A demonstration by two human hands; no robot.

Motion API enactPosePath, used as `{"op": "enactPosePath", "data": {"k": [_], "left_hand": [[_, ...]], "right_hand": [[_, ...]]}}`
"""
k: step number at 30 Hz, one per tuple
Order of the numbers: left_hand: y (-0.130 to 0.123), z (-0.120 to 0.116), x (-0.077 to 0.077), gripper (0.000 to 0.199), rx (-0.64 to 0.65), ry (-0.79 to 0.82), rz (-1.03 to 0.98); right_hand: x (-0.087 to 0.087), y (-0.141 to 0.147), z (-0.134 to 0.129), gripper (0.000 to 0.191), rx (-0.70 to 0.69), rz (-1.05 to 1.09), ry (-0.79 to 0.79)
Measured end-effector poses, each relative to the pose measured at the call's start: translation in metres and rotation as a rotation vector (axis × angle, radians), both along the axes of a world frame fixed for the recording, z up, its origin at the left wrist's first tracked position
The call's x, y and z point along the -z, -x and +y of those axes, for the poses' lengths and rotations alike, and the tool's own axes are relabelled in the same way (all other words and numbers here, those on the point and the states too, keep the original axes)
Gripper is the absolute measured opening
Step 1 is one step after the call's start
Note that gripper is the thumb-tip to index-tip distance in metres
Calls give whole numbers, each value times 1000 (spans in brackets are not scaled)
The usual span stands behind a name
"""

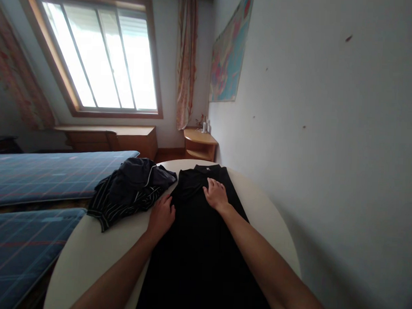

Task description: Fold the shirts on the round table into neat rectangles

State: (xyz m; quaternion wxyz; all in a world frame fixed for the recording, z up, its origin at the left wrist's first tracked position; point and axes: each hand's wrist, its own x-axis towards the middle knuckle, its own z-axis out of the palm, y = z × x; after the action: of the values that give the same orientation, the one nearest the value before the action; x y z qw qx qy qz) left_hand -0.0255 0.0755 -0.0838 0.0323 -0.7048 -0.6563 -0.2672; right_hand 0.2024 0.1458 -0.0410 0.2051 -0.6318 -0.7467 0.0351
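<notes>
A black garment (202,249) with a collar at its far end lies spread lengthwise on a round white table (278,220). My left hand (162,216) rests at the garment's left edge, below its left shoulder, fingers apart. On the upper part, just below the collar, my right hand (216,193) lies with its fingers spread. Neither hand grips the cloth. Beyond my left hand, a crumpled heap of dark clothes (130,183), some of it striped, sits on the table's left side.
Two blue plaid mattresses (49,178) lie left of the table. The white wall (327,154) runs close along the right. A wooden corner shelf (200,137) and a low desk (135,131) stand beyond the table.
</notes>
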Motion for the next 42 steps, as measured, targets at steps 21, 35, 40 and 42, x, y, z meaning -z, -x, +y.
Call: {"op": "enactPosePath", "data": {"k": [21, 35, 40, 42], "left_hand": [[-16, -37, -34, 48, 88, 142, -43], [-89, -43, -49, 32, 341, 174, -441], [-111, -46, -41, 31, 368, 296, -427], [-113, -49, -40, 30, 359, 298, -370]], "right_hand": [[0, 99, 51, 57, -160, 363, 259], [-6, -2, 64, 39, -176, 603, 282], [0, -34, 58, 41, -163, 615, 338], [1, -42, 56, 44, -179, 617, 362]]}}
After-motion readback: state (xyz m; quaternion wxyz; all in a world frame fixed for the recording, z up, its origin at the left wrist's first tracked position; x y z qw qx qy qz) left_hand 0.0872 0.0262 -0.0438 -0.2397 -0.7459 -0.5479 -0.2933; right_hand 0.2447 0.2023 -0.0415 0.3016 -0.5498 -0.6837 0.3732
